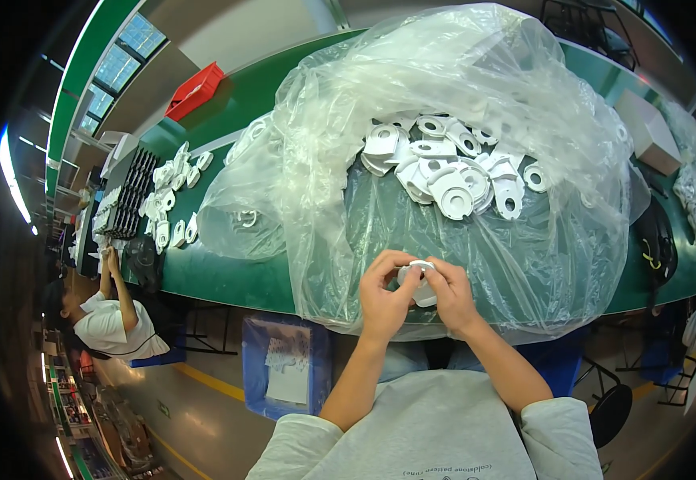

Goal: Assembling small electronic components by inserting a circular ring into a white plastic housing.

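Close to the table's front edge, my left hand and my right hand both grip one white plastic part, their fingers and thumbs closed around its upper end. The part is partly covered by my fingers. Farther back lies a heap of similar white plastic parts, flat and rounded with a ring-shaped hole at one end. They rest in a large clear plastic bag, its mouth spread open toward me and its film reaching under my hands.
The green table carries more white parts and black racks at left, near a seated person. A red bin sits at the far left, a white box at the right. Below stands a blue crate.
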Tool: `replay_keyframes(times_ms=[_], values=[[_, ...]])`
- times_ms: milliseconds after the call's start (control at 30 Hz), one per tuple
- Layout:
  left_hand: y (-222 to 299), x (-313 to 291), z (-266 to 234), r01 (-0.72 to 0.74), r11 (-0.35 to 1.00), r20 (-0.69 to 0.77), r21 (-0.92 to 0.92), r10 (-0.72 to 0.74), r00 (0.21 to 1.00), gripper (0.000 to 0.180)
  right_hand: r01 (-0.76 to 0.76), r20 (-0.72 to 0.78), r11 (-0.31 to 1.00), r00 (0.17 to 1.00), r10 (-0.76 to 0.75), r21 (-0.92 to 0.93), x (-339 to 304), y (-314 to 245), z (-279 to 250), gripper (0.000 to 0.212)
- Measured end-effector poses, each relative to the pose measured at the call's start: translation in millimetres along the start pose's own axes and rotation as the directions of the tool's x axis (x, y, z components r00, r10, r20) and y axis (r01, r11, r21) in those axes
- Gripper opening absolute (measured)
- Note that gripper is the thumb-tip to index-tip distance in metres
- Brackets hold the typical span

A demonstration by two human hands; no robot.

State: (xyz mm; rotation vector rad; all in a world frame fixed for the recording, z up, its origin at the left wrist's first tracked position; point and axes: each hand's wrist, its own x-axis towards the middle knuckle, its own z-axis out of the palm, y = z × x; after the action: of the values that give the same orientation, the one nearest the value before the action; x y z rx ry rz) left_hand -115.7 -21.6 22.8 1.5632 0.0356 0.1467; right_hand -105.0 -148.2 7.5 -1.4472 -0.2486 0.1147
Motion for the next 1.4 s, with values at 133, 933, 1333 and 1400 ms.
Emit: replay_keyframes(times_ms=[133,933,1333,1400], values=[[3,2,-5,0.151,0.973,0.056,-0.173,-0.144,0.988,0.02,-0.204,0.065,0.953,0.979,0.194,0.225,3,1,-5,0.026],[-18,6,-12,0.166,0.968,0.098,-0.188,-0.15,0.984,0.015,-0.247,0.128,0.934,0.967,0.221,0.259,4,-2,-15,0.026],[0,-1,-142,-0.112,0.991,-0.619,0.077,0.136,0.774,0.011,-0.112,0.161,0.992,0.982,0.102,0.056,-18,-16,-35,0.025],[-10,4,-225,-0.156,0.977,-0.773,0.146,0.211,0.599,0.016,-0.043,0.097,0.998,0.994,0.047,-0.042,-35,-36,-66,0.021]])
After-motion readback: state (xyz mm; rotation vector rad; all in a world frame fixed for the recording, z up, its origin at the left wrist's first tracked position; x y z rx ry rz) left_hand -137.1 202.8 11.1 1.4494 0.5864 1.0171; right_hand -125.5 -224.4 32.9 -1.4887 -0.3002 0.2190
